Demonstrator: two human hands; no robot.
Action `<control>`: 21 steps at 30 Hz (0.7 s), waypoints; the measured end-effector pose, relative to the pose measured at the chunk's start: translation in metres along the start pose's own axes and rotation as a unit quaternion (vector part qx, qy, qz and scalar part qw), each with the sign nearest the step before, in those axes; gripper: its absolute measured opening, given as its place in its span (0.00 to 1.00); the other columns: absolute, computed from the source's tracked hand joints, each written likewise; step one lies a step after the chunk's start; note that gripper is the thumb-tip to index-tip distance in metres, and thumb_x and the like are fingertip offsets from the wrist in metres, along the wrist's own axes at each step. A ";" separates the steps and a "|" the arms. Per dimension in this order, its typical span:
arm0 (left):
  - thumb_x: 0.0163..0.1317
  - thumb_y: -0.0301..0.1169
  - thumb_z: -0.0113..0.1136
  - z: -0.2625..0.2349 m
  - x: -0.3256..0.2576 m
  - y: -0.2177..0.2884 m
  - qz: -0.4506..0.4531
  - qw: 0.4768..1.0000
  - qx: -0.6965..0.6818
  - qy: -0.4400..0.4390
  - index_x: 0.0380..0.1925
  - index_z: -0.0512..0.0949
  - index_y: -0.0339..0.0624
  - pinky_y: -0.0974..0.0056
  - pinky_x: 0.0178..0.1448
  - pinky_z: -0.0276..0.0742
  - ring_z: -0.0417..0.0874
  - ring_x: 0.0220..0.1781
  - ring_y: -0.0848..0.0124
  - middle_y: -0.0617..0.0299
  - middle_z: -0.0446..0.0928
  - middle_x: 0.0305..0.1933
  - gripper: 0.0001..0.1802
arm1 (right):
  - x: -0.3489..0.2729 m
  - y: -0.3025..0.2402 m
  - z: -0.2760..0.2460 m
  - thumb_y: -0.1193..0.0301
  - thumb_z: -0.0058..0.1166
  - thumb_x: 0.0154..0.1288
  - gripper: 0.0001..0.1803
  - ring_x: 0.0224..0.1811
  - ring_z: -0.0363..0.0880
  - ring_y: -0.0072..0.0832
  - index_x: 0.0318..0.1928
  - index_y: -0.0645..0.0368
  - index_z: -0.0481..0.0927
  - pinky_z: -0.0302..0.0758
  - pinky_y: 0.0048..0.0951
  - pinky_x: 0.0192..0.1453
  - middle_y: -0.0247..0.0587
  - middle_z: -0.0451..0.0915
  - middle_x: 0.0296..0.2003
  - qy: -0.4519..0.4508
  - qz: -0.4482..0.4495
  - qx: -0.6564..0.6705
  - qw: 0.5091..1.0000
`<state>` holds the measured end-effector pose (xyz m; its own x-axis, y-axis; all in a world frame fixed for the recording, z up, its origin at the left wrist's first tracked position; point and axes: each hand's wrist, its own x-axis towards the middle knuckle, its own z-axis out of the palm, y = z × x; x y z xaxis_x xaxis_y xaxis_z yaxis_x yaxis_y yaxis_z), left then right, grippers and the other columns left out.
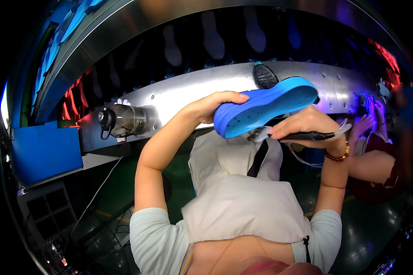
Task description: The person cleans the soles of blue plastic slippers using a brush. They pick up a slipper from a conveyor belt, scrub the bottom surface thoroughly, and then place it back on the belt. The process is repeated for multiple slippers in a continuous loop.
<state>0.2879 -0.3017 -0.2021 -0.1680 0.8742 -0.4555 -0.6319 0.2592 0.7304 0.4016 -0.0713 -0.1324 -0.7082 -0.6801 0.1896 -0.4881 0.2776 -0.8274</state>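
A blue shoe sole point(280, 101) is tilted in front of me, its hollow inner side facing me. My left hand point(212, 105) is closed on its left end, thumb on the upper edge. My right hand point(307, 123) is closed on a brush with a black handle point(305, 136). The pale head and dark bristles point(257, 134) are close to the sole's lower edge; whether they touch it I cannot tell. A thin clear tube point(303, 159) hangs below the right hand. Behind the sole, a black ridged oval piece point(265, 76) with a teal tip rests on the metal ledge.
A curved metal ledge point(170, 94) spans in front of me, with a dark bottle point(126, 121) at its left. Beyond it several soles point(213, 36) stand in a dark machine with red-lit ends. A blue box point(46, 151) is at left. At right, a co-worker's hands point(365, 123) are under violet light.
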 end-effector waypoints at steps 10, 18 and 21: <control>0.53 0.49 0.57 -0.016 -0.014 -0.007 0.052 0.991 -0.089 0.088 0.55 0.68 0.32 0.60 0.45 0.79 0.80 0.43 0.59 0.42 0.74 0.48 0.37 | -0.010 0.012 -0.001 0.81 0.61 0.49 0.13 0.44 0.81 0.36 0.38 0.63 0.81 0.77 0.29 0.48 0.46 0.82 0.39 0.073 -0.017 0.023 0.997; 0.51 0.49 0.55 -0.031 -0.029 -0.012 0.104 0.980 -0.112 0.127 0.55 0.69 0.31 0.61 0.47 0.78 0.80 0.44 0.56 0.41 0.74 0.51 0.37 | -0.024 0.022 0.000 0.81 0.60 0.52 0.12 0.45 0.81 0.33 0.40 0.63 0.81 0.76 0.29 0.50 0.46 0.82 0.40 0.116 0.036 0.067 0.990; 0.53 0.48 0.53 -0.041 -0.031 -0.016 0.138 0.980 -0.120 0.075 0.53 0.70 0.30 0.61 0.52 0.75 0.79 0.46 0.58 0.42 0.74 0.50 0.35 | -0.025 0.026 0.001 0.82 0.60 0.52 0.13 0.46 0.80 0.31 0.40 0.64 0.81 0.75 0.29 0.53 0.45 0.81 0.41 0.212 0.165 0.104 0.958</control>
<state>0.2721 -0.3500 -0.2205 -0.4554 0.8230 -0.3396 -0.7031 -0.0985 0.7042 0.4073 -0.0473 -0.1591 -0.9714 -0.2295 0.0613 -0.1214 0.2579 -0.9585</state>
